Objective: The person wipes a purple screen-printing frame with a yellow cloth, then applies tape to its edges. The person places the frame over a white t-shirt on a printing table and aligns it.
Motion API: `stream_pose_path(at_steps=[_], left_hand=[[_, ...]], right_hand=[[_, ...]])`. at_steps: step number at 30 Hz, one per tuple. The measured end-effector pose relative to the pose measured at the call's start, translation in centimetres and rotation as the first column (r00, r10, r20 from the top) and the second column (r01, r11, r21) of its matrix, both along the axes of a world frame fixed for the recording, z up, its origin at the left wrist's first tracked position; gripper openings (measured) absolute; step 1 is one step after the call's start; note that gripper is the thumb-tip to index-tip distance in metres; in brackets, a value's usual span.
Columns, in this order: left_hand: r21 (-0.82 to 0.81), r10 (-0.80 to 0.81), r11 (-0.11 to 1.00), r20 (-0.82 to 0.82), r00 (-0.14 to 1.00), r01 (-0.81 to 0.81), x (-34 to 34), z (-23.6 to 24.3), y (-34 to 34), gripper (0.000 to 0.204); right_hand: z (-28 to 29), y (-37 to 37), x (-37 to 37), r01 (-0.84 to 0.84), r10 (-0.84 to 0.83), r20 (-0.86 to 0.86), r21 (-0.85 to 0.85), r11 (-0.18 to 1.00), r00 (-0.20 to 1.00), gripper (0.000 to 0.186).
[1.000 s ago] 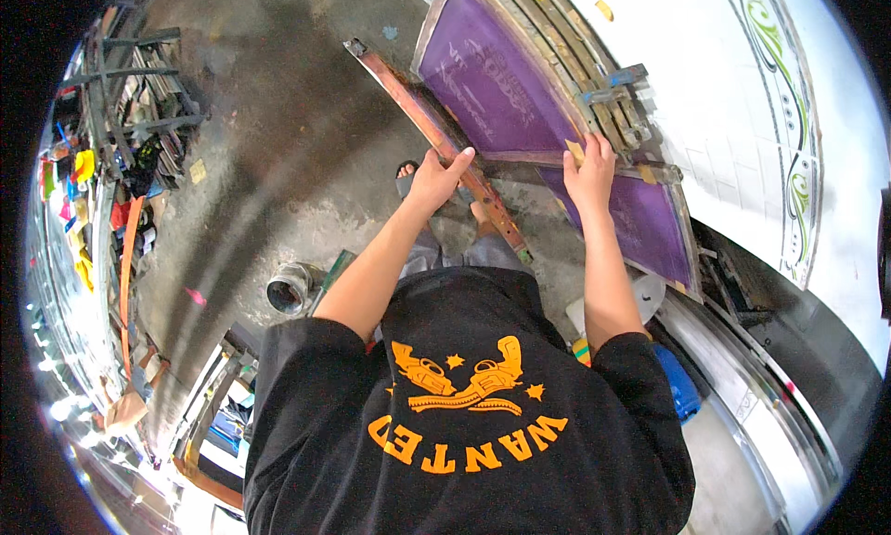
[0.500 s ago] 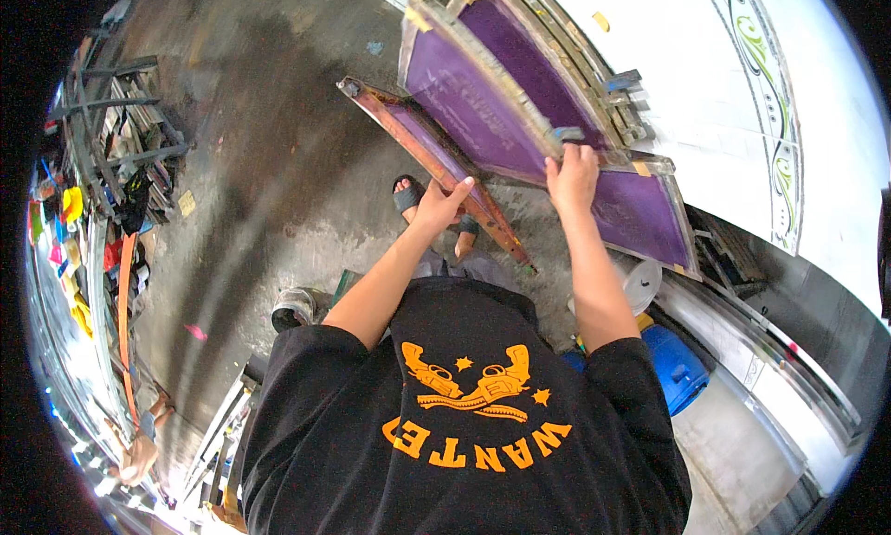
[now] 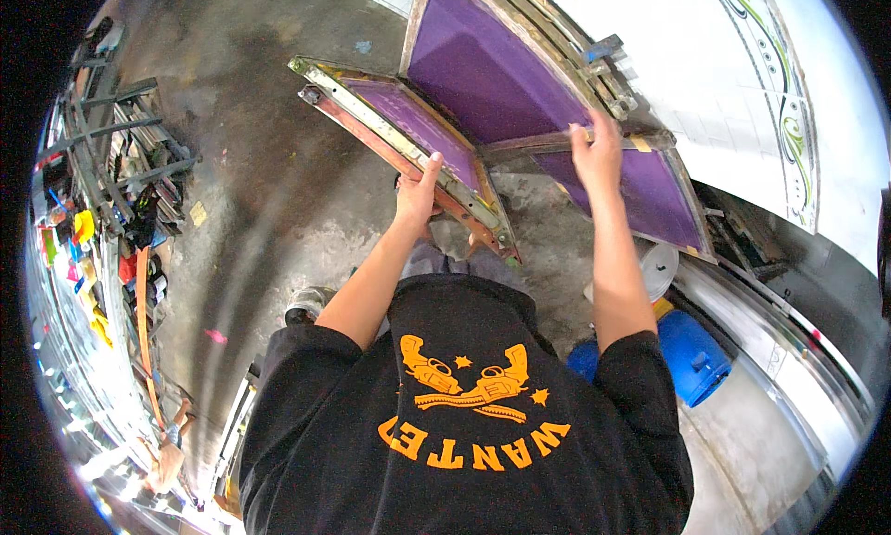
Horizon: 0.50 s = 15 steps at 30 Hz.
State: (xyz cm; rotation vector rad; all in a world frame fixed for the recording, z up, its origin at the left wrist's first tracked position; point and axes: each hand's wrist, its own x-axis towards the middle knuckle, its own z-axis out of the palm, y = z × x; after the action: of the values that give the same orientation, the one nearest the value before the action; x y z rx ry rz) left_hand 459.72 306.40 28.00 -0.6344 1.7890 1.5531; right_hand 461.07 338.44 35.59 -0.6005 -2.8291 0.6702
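Observation:
My left hand (image 3: 417,193) is closed around two screen-printing frames leaning together in front of my legs. One is a reddish-brown frame (image 3: 357,131); against it rests a pale-edged frame with purple mesh (image 3: 394,113). My right hand (image 3: 597,154) is raised at the right, thumb and fingers apart, with nothing visible in it. Beyond it a large purple screen (image 3: 492,71) stands tilted against the wall side. Just below and right of that hand is another purple screen (image 3: 640,196), its top edge close to my fingers; contact is hard to tell.
A blue plastic drum (image 3: 691,359) and a round whitish lid (image 3: 657,270) are at my right. Wooden bars (image 3: 594,71) lean by the white wall (image 3: 687,80). At left stands a rack of dark strips (image 3: 139,154) near colourful items. Another person (image 3: 167,461) is at lower left.
The pale-edged frame has swung left from the large screens onto the reddish-brown frame, into my left hand. My right hand has let go of it and moved slightly right and up.

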Motion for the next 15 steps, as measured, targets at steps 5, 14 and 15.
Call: stream_pose_path(at_steps=[5,14,15], left_hand=[[0.024,0.003,1.000,0.023,1.000,-0.004,-0.4,2.2,0.3,0.086],[-0.029,0.126,0.991,-0.032,0.991,-0.127,0.7,-0.6,1.4,0.089],[0.009,0.171,0.985,-0.058,0.984,-0.170,0.9,-0.5,1.5,0.087]], right_hand=[[-3.5,3.0,1.2,-0.196,0.052,0.338,0.409,0.891,0.940,0.063],[-0.3,-3.4,3.5,-0.261,0.106,0.365,0.409,0.874,0.925,0.050],[0.2,-3.9,3.8,-0.280,0.148,0.350,0.365,0.888,0.925,0.048]])
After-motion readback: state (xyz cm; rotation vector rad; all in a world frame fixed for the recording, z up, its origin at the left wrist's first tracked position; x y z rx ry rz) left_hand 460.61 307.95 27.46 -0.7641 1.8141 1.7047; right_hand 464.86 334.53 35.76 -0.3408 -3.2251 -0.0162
